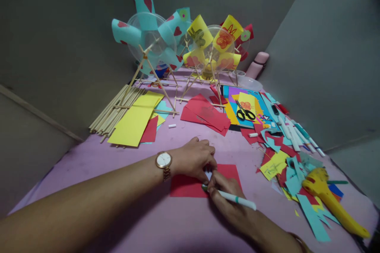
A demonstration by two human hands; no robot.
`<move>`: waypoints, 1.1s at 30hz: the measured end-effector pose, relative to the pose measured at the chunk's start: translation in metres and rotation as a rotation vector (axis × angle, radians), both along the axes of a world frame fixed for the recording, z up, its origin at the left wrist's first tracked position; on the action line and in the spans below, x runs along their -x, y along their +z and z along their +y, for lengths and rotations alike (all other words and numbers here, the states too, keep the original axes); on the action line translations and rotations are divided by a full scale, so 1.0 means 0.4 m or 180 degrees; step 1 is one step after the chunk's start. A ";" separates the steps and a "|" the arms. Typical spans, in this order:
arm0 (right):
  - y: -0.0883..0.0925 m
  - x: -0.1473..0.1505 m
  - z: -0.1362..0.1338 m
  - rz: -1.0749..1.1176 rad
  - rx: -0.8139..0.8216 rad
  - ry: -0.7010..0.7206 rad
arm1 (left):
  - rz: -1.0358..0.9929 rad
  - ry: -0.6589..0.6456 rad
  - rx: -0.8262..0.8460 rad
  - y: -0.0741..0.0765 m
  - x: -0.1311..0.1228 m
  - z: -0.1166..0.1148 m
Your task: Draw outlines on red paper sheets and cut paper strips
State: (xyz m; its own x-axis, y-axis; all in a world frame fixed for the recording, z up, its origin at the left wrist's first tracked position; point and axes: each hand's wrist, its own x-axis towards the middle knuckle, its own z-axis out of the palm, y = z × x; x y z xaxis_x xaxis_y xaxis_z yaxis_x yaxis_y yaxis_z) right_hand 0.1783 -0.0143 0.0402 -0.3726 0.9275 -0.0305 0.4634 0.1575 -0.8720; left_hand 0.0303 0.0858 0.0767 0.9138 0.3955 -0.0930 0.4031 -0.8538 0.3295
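Observation:
A red paper sheet (187, 187) lies flat on the purple table cover (142, 213). My right hand (227, 195) is closed around a white marker (240, 201) with a green band, its tip close to the sheet's middle. From the left, my left hand (196, 160) rests on the sheet, fingers bent and pressed together around a small pale piece (208, 174) that is mostly hidden by both hands. The wrist above it wears a gold watch (163, 159).
Stick-frame pinwheels (145, 53) stand at the back. Wooden sticks (109, 116) and yellow paper (135, 122) lie left, red sheets (204, 112) ahead. Scissors (246, 115), markers (305, 136), paper scraps (293, 178) and a yellow tool (332, 201) lie right.

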 end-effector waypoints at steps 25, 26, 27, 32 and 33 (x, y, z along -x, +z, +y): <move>0.001 -0.009 0.000 0.0006 -0.0021 0.0007 | -0.0093 0.0008 0.0053 -0.006 0.004 -0.002; 0.000 -0.009 -0.001 0.0001 -0.0026 0.0001 | -0.0094 0.0011 0.0047 -0.006 0.004 -0.002; -0.001 -0.010 -0.001 -0.0013 -0.0027 -0.0002 | -0.0094 0.0013 0.0040 -0.005 0.004 -0.002; 0.001 -0.011 -0.005 -0.0072 0.0003 0.0024 | -0.0076 0.0006 0.0014 -0.002 0.004 -0.004; 0.001 -0.011 -0.005 -0.0070 0.0009 0.0029 | -0.0073 0.0006 0.0016 -0.002 0.005 -0.004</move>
